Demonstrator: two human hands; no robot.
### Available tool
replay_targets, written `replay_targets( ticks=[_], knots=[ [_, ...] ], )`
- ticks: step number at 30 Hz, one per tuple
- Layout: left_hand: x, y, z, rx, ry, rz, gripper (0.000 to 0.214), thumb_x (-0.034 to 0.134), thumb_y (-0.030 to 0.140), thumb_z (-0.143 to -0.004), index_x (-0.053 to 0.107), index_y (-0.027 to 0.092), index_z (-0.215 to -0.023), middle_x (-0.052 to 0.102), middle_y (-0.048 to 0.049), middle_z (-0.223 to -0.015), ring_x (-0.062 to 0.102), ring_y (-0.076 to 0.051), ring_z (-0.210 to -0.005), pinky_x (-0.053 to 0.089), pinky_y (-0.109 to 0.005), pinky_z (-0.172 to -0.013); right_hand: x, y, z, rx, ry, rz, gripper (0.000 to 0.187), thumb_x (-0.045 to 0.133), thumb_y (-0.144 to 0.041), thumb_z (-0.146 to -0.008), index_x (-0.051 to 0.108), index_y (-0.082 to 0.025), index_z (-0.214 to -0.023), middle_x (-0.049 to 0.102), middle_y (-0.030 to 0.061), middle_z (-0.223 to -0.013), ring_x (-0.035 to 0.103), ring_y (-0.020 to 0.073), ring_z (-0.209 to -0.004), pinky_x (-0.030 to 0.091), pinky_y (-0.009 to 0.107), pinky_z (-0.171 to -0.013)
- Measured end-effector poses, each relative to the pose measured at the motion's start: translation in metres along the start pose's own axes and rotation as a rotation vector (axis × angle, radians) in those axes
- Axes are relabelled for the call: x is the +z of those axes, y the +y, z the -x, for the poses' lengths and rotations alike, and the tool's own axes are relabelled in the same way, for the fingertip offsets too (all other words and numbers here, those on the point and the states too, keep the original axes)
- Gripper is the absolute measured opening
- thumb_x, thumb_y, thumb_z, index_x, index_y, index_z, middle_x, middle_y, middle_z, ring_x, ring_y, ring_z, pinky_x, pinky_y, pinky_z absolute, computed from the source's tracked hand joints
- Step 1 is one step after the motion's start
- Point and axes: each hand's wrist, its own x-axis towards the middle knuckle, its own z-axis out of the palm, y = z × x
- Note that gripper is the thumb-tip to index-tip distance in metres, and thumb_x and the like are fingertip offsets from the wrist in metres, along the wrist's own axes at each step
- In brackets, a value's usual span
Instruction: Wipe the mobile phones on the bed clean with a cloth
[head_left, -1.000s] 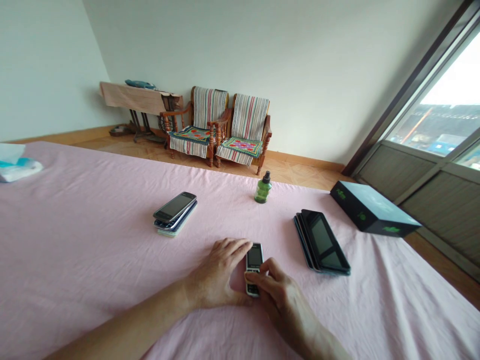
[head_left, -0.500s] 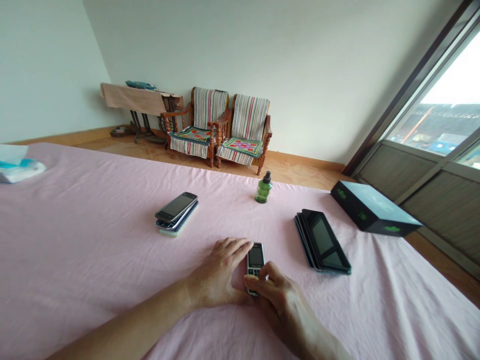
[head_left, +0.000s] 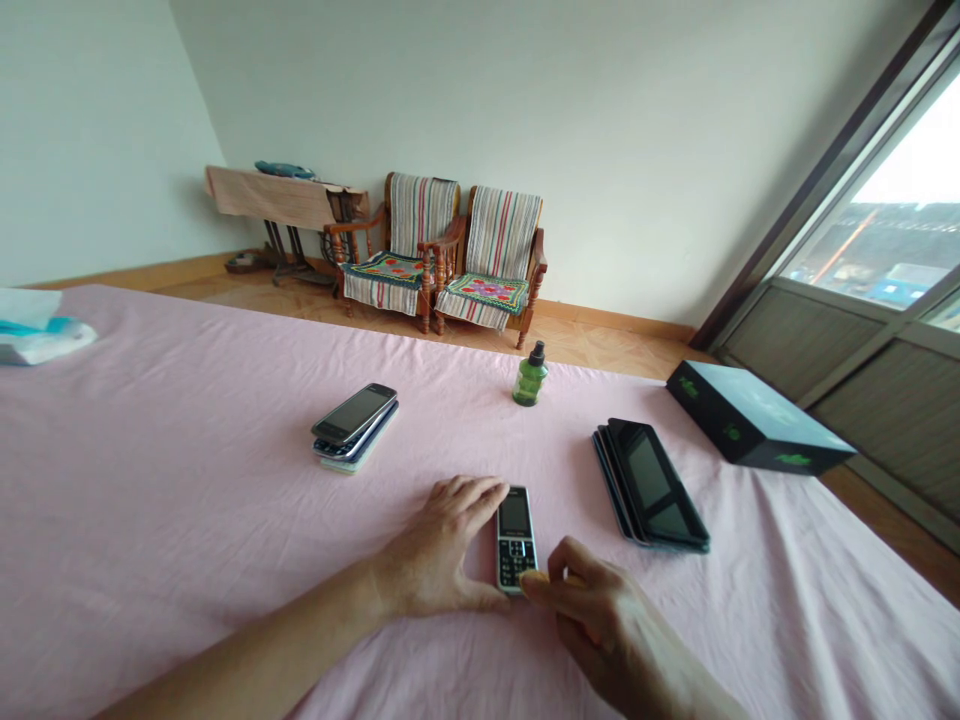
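Note:
A small black keypad phone (head_left: pixel 515 537) lies face up on the pink cloth (head_left: pixel 187 480). My left hand (head_left: pixel 435 545) rests on the cloth against the phone's left side. Its curved fingers reach the top corner and its thumb the bottom corner, steadying the phone. My right hand (head_left: pixel 600 620) sits just below and right of the phone with its fingers pinched together. Their tips touch the phone's lower right corner. Whether the pinch holds anything I cannot make out.
A stack of smartphones (head_left: pixel 354 427) lies to the left and a stack of dark tablets (head_left: pixel 651 485) to the right. A green bottle (head_left: pixel 530 378) and a dark box (head_left: pixel 754 418) stand farther back. A tissue pack (head_left: pixel 37 335) sits at the far left.
My right hand has drawn back off the phone's keypad toward me, uncovering the keys. The left hand has stayed in place beside the phone.

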Motion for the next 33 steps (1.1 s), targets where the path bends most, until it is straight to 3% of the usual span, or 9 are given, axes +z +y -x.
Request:
replay_targets(
  ticks=[8, 15, 22, 28, 33],
  knots=[
    [0.0, 0.0, 0.001, -0.015, -0.017, -0.001, 0.095, 0.079, 0.048, -0.061, 0.035, 0.021, -0.141, 0.043, -0.0117, -0.141, 0.04, -0.033, -0.126, 0.028, -0.047, -0.108, 0.012, -0.01, -0.007, -0.083, 0.05, 0.036, 0.033, 0.039, -0.012, -0.094, 0.064, -0.024, -0.11, 0.053, 0.0037, -0.085, 0.053, 0.014, -0.071, 0.041, 0.025, -0.06],
    [-0.002, 0.0, 0.001, -0.006, -0.028, 0.001, 0.093, 0.075, 0.058, -0.065, 0.036, 0.021, -0.141, 0.044, -0.0124, -0.14, 0.04, -0.034, -0.126, 0.029, -0.048, -0.106, 0.002, -0.001, -0.002, -0.017, 0.011, 0.064, 0.033, 0.041, -0.004, -0.086, 0.065, -0.023, -0.099, 0.053, 0.0029, -0.085, 0.054, 0.0139, -0.071, 0.041, 0.026, -0.061],
    [0.003, -0.003, 0.002, 0.0, -0.015, -0.031, 0.092, 0.078, 0.042, -0.064, 0.035, 0.018, -0.142, 0.042, -0.0122, -0.142, 0.039, -0.032, -0.127, 0.028, -0.046, -0.109, 0.008, -0.018, -0.011, -0.071, 0.001, 0.112, 0.031, 0.04, -0.008, -0.09, 0.065, -0.022, -0.103, 0.054, 0.0042, -0.082, 0.053, 0.015, -0.068, 0.04, 0.025, -0.057],
    [0.0, -0.002, 0.001, 0.003, -0.022, -0.004, 0.096, 0.074, 0.061, -0.064, 0.035, 0.02, -0.142, 0.043, -0.013, -0.141, 0.039, -0.034, -0.126, 0.029, -0.049, -0.107, 0.0, -0.003, -0.003, -0.004, 0.005, 0.092, 0.034, 0.04, -0.001, -0.081, 0.066, -0.021, -0.093, 0.053, 0.0035, -0.082, 0.054, 0.0146, -0.07, 0.04, 0.026, -0.059],
    [0.001, -0.003, 0.002, -0.004, -0.02, -0.003, 0.095, 0.076, 0.056, -0.064, 0.035, 0.021, -0.142, 0.042, -0.0126, -0.142, 0.039, -0.034, -0.127, 0.028, -0.048, -0.107, 0.005, -0.006, -0.003, -0.041, 0.0, 0.061, 0.032, 0.041, -0.004, -0.084, 0.064, -0.022, -0.098, 0.054, 0.0039, -0.086, 0.054, 0.0152, -0.072, 0.041, 0.026, -0.06]
  ],
)
